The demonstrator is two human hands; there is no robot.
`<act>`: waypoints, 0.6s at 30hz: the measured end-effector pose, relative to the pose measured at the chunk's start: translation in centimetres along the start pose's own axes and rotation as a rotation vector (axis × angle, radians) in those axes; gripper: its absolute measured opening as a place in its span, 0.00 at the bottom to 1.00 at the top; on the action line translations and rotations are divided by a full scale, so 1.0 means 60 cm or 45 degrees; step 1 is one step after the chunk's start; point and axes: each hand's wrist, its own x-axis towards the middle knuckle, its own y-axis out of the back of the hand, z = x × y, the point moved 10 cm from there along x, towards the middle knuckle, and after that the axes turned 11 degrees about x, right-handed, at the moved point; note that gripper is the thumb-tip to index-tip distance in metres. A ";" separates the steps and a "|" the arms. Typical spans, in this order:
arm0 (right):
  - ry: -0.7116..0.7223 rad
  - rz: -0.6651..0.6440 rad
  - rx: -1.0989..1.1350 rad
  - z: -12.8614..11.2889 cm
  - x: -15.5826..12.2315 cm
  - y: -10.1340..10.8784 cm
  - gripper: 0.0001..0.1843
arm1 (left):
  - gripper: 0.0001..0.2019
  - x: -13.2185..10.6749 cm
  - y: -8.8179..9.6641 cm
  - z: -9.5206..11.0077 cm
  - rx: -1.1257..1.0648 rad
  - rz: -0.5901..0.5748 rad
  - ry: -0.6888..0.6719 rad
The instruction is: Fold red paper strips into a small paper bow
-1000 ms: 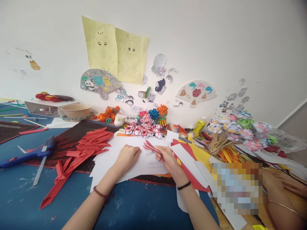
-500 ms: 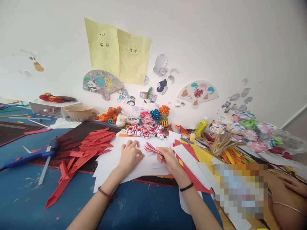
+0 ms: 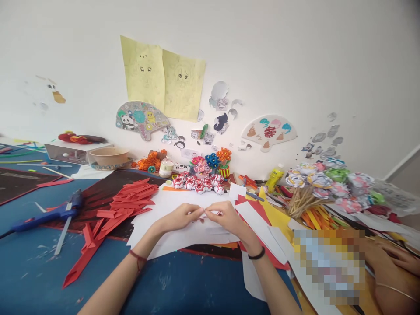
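Over the white paper sheets [image 3: 157, 240], my two hands meet fingertip to fingertip. Between them is a small folded red-and-white paper piece [image 3: 212, 213], mostly covered by the fingers. My left hand [image 3: 183, 215] pinches its left end with thumb and forefinger. The other end is gripped by my right hand [image 3: 226, 215]. To the left lies a heap of folded red paper strips [image 3: 131, 197]. Just behind my hands stand several red-and-white paper flowers [image 3: 200, 183].
A blue glue gun [image 3: 62, 212] lies on the blue table cover at left. Red, white and yellow paper sheets [image 3: 259, 223] overlap at right, near a bundle of paper flowers on sticks [image 3: 305, 192]. Another person's arm [image 3: 393, 271] rests at the far right.
My left hand has moved right from the white sheets and now pinches the folded paper piece. My right hand has turned that piece inward, so less of it shows.
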 end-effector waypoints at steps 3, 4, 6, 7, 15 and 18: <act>0.010 -0.056 -0.082 -0.017 0.026 0.020 0.11 | 0.26 0.016 -0.016 0.017 -0.194 -0.138 -0.060; -0.006 -0.013 -0.046 -0.013 0.035 0.031 0.10 | 0.26 0.023 -0.010 0.015 -0.264 -0.077 -0.051; -0.102 0.098 0.172 0.012 0.049 0.048 0.10 | 0.26 0.037 -0.008 0.004 -0.480 0.003 -0.004; -0.159 0.156 0.367 0.030 0.054 0.050 0.14 | 0.25 0.042 -0.011 -0.003 -0.609 0.018 0.023; -0.183 0.346 0.835 0.084 0.037 -0.004 0.23 | 0.20 0.043 -0.062 -0.016 -1.323 -0.030 0.011; -0.180 0.366 0.695 0.084 0.028 -0.007 0.22 | 0.23 0.040 -0.063 -0.015 -1.235 -0.030 -0.005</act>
